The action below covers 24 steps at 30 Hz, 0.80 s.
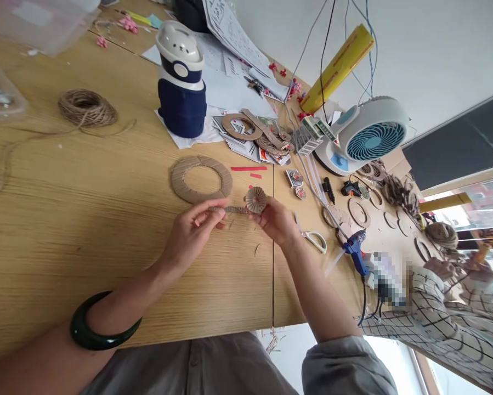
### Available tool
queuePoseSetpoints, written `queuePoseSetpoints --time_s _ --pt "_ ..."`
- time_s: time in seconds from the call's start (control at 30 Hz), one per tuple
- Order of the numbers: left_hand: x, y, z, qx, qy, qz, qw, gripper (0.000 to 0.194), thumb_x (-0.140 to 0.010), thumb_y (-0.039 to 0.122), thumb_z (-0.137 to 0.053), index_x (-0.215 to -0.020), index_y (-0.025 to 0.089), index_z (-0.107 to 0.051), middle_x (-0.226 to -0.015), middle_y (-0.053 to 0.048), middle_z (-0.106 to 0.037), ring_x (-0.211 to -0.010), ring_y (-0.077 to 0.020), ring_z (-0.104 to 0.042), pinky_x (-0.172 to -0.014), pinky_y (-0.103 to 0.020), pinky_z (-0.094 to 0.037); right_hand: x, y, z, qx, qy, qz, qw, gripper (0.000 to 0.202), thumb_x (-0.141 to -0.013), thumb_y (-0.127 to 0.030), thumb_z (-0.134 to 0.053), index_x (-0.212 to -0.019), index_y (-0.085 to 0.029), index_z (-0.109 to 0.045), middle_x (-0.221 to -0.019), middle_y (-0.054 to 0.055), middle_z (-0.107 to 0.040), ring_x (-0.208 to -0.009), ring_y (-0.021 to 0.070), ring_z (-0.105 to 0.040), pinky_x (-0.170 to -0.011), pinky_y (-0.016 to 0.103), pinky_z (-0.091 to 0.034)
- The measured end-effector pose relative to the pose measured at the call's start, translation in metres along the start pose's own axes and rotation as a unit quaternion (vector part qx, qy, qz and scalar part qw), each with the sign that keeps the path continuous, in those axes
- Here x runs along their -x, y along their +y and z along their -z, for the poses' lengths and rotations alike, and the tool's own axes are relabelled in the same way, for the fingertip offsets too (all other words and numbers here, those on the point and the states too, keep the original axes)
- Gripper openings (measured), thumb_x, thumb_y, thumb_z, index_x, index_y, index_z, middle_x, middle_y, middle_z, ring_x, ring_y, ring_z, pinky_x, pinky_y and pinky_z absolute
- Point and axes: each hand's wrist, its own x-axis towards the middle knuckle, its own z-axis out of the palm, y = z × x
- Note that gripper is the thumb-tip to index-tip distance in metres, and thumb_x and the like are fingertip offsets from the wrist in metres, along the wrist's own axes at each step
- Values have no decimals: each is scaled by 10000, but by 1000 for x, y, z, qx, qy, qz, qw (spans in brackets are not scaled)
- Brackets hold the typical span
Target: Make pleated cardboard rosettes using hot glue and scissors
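My left hand [194,225] pinches one end of a narrow corrugated cardboard strip [236,209], which stretches across to my right hand [276,219]. Between the fingers and thumb of my right hand is a round pleated cardboard rosette [255,199], facing up. The strip's far end meets the rosette's lower edge; whether the two are joined I cannot tell. Just beyond my left hand lies a flat cardboard ring [177,182]. Red paper strips [248,169] rest on the table behind the rosette. White-handled scissors [317,241] lie right of my right hand.
A blue glue gun [355,249] with a cord lies at the right, near a co-worker's checked sleeve [429,307]. Farther back stand a white fan [375,134] and a navy bottle [182,104]. Coiled twine [88,107] sits at the left. Cardboard rings [359,213] are spread at right.
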Motion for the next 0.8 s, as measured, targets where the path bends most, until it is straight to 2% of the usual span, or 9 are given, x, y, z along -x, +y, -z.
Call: queuePoseSetpoints --time_s 0.07,0.13,0.2,0.27,0.4,0.5,0.57,0.63,0.8 --pt "1 0 -1 3 -31 12 999 409 -890 485 -738 -1195 214 -748 -1112 -63 -781 -911 -187 -735 -794 -294 -632 11 8 -13 -60 -58 -49 995 390 -937 -543 -529 -998 -194 -692 -988 74 -778 -920 201 -721 -741 318 -647" --pt "2 2 -3 2 -46 15 999 430 -900 519 -712 -1170 186 -750 -1137 -80 -779 -936 -200 -734 -781 -297 -635 21 16 -23 -69 -80 -48 993 428 -914 -568 -570 -1063 -184 -686 -1033 93 -784 -959 230 -733 -775 366 -659" --pt "3 6 -5 -11 -42 20 999 453 -899 549 -697 -1130 164 -754 -1102 -85 -786 -915 -204 -735 -766 -293 -633 30 21 -28 -54 -75 -15 996 404 -855 -457 -694 -1164 -199 -666 -1080 74 -783 -964 231 -745 -844 402 -657" --pt "3 9 -6 -33 -36 27 998 468 -878 561 -710 -1113 158 -752 -1058 -83 -792 -878 -208 -738 -755 -295 -629 36 23 -30 -27 -66 14 997 512 -801 -350 -767 -1279 -240 -620 -1113 45 -775 -960 227 -751 -892 435 -648" --pt "4 11 -5 -79 -48 27 995 487 -826 526 -774 -1177 189 -738 -1166 -86 -779 -867 -208 -751 -766 -294 -623 42 29 -32 43 -43 66 996 764 -819 -361 -772 -1500 -307 -430 -1220 44 -745 -1030 233 -737 -911 455 -643" --pt "5 8 -3 -113 -42 2 993 497 -818 494 -792 -1215 201 -735 -1243 -91 -754 -890 -203 -746 -763 -288 -623 45 36 -38 87 -24 118 989 826 -875 -335 -727 -1575 -333 -290 -1313 60 -704 -1060 207 -721 -937 415 -632" --pt "5 7 -2 -129 -32 -13 991 430 -852 472 -763 -1186 202 -754 -1241 -84 -754 -893 -198 -740 -746 -280 -621 47 41 -42 78 -23 131 988 825 -887 -326 -718 -1568 -370 -254 -1370 60 -665 -1025 194 -728 -888 397 -649" --pt "5 7 -1 -138 -27 -19 990 342 -888 438 -727 -1131 202 -776 -1189 -69 -770 -902 -193 -737 -758 -272 -616 48 44 -44 44 -23 118 992 786 -871 -340 -741 -1512 -384 -289 -1380 60 -649 -968 189 -742 -809 386 -672" --pt "4 7 0 -132 -12 8 991 280 -878 436 -734 -969 174 -771 -986 -55 -790 -864 -197 -734 -780 -280 -606 50 42 -44 17 23 80 996 480 -830 -405 -795 -1166 -293 -472 -1271 60 -692 -877 181 -759 -686 341 -684"
